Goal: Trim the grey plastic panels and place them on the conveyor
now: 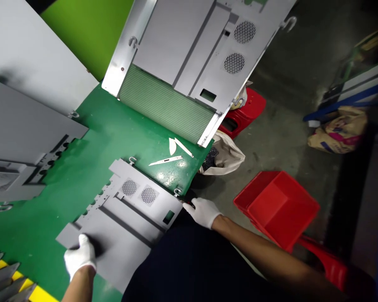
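Observation:
A grey painted metal panel with two round vent grilles lies flat on the green table. My left hand, in a white glove, rests on the panel's near left part with its fingers curled down on the surface. My right hand, also gloved, is at the panel's right corner by the table edge, pinched on a small red-tipped thing close to a metal hook.
A larger grey panel with a ribbed section leans at the table's far side. More grey panels lie at the left. Thin white strips lie on the table. Red bins, a red stool and sacks stand on the floor.

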The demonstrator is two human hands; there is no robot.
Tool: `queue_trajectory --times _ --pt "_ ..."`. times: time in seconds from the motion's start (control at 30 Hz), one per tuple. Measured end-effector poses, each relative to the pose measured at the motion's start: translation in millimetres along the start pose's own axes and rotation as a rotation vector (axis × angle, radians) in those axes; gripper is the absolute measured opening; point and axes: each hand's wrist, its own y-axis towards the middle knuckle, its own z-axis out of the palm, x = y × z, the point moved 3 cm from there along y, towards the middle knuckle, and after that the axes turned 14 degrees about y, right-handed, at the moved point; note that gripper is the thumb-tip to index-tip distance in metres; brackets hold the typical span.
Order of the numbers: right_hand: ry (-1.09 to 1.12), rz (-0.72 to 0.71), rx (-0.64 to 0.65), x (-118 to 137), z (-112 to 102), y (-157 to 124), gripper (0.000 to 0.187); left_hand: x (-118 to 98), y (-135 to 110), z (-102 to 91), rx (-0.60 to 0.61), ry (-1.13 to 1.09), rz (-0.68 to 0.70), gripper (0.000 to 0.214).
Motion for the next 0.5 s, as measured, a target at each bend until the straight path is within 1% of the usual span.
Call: queue_trajectory --times 0.1,0.2,0.27,0.33,0.37,0.4,0.43,0.47,0.5 --pt "0.001 -0.004 -0.014 1.0 2.5 0.8 0.067 -0.6 0.5 0.1 -0.021 0.001 0.028 0.029" --pt "0.002 -0.040 -0.028 5.3 2.1 6.2 0.066 1.1 2.2 0.6 -0.036 -0.013 0.053 0.029" --pt "-0.010 -0.056 -0.027 8.0 0.4 11.2 0.065 2.9 3.8 0.0 -0.028 -0.002 0.058 0.028" --pt "-0.023 -0.063 -0.013 9.5 -1.3 15.9 0.064 2.2 2.2 -2.8 0.006 0.053 0.025 0.025" --pt "-0.026 -0.063 -0.002 9.8 -1.9 17.7 0.064 -1.0 -1.6 -6.6 -0.013 0.089 0.003 0.021" --pt "-0.029 -0.064 0.011 9.9 -2.2 19.0 0.065 -8.2 -8.6 -11.7 -0.066 0.124 0.016 0.022" --pt "-0.032 -0.066 0.021 10.1 -2.3 19.8 0.066 -20.6 -19.3 -17.7 -0.147 0.146 0.083 0.029" --pt "-0.037 -0.067 0.028 10.1 -2.3 20.2 0.067 -38.7 -34.6 -23.1 -0.238 0.144 0.217 0.039" --pt "-0.043 -0.065 0.031 10.2 -2.1 20.4 0.067 -62.1 -54.6 -26.6 -0.311 0.130 0.426 0.046"
